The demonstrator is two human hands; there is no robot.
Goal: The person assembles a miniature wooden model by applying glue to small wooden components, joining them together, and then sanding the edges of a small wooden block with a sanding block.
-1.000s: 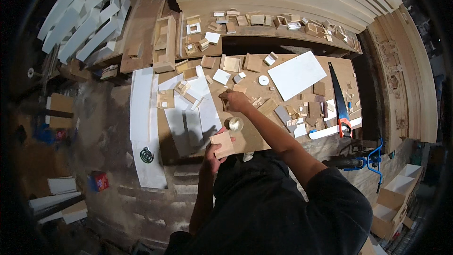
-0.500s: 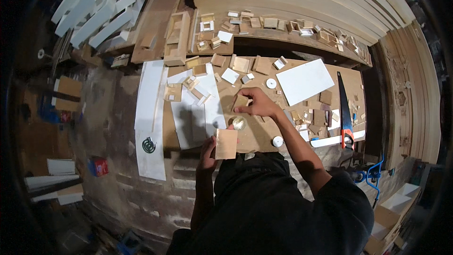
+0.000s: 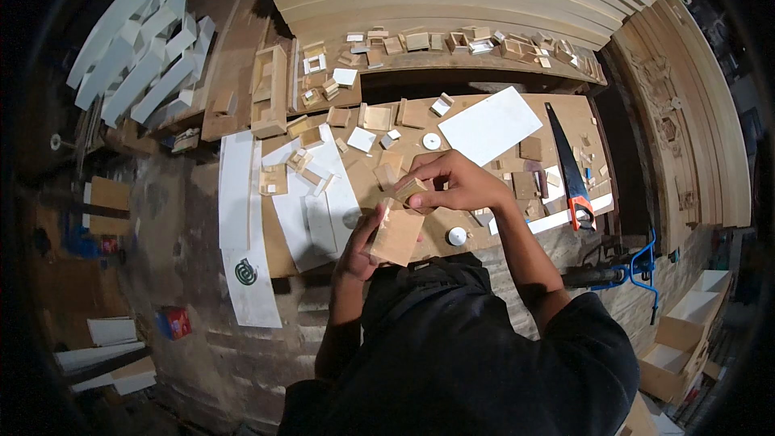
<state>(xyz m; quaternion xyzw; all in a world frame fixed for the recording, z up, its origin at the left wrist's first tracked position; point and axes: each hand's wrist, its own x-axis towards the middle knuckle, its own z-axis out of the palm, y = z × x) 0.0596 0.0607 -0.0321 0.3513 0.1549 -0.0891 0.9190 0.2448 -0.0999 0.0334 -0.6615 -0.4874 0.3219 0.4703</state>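
So, far left, there's a leaning stack of white box-shaped frames (image 3: 145, 40), then a long white board (image 3: 236, 202) with a dark green spiral coil (image 3: 245, 271) lying on it. Next along, a shallow tray-like piece of pale wood (image 3: 274, 179) sits on the brown wooden worktable (image 3: 432, 226). And here's your left hand (image 3: 363, 252), wrapped around a flat rectangular block of light brown wood (image 3: 395, 236), up over the table's near edge. Just above its top end, your right hand (image 3: 466, 179) pinches a small pale wooden piece (image 3: 411, 188) between thumb and fingers; whether the two pieces touch, you can't tell. Further right come a round white disc (image 3: 457, 236), a white rectangular panel (image 3: 492, 123), and a black-bladed handsaw with an orange handle (image 3: 569, 165), lying slanted.
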